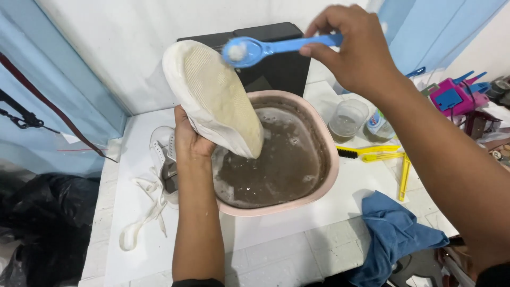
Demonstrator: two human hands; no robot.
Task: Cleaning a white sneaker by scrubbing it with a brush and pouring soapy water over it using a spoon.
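Head view: left hand grips a white shoe by its upper, sole turned up and tilted, toe dipping over the pink basin of murky water at frame centre, prob. so drips fall back in. Right hand, top right, pinches a blue spoon w/ white powder held just above the sole. Second shoe and laces lie on the table left of the basin; yellow brushes to its right.

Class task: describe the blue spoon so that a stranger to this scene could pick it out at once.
Start at the pink basin of murky water on the white table. Above its far rim, the right hand pinches a blue spoon over the upturned shoe sole. Only it carries white powder.
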